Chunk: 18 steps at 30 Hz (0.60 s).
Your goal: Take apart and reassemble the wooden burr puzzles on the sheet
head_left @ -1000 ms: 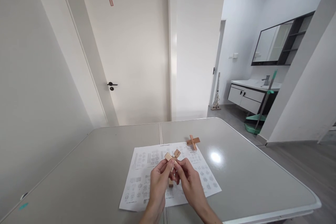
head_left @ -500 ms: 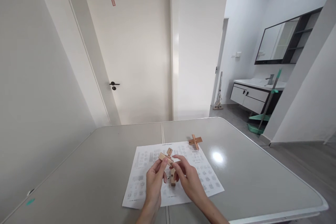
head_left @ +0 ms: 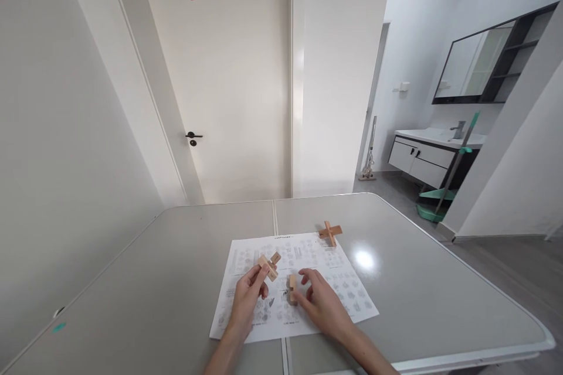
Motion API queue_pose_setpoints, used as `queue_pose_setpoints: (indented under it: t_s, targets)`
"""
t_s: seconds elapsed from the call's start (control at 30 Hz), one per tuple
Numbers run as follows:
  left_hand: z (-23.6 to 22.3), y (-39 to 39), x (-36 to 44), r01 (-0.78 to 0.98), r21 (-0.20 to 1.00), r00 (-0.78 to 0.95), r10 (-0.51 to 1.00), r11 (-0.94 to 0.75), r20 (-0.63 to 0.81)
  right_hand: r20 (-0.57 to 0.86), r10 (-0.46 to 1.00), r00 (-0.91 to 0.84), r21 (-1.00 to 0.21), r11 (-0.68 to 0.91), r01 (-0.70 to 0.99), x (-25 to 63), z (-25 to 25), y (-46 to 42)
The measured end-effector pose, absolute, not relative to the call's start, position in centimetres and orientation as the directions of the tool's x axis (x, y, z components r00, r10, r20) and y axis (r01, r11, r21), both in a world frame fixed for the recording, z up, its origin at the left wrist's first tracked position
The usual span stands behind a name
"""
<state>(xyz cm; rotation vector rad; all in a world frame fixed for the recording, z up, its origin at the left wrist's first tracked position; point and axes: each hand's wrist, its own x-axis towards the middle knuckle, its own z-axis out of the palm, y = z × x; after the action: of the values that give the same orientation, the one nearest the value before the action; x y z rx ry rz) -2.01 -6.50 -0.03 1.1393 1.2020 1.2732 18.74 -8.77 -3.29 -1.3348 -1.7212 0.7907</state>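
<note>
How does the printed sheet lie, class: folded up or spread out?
Spread out: the printed sheet lies flat on the table, small figures showing across its face.

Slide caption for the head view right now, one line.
Left hand holds wooden pieces above a printed sheet; right hand, fingers apart, is at a wooden block.

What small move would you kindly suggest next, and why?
I'd probably close the right hand on the wooden block lying on the printed sheet: that hand is open right beside it, and the left hand holds the crossed pieces.
</note>
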Motion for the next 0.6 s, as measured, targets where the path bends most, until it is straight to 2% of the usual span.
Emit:
queue_pose_setpoints:
  t_s: [0.23,0.6]
  targets:
    - [0.6,-6.9,-1.9,-0.015,1.000,0.021,1.000,-0.020,0.020,0.149,0.972,-0.182,-0.782,0.228,0.580,18.0,-2.2,-7.9]
    - [2.1,-7.2,-1.3,0.081,0.996,0.139,0.990,-0.037,0.025,0.156,0.972,-0.179,-0.846,0.225,0.484,18.4,-2.9,-7.9]
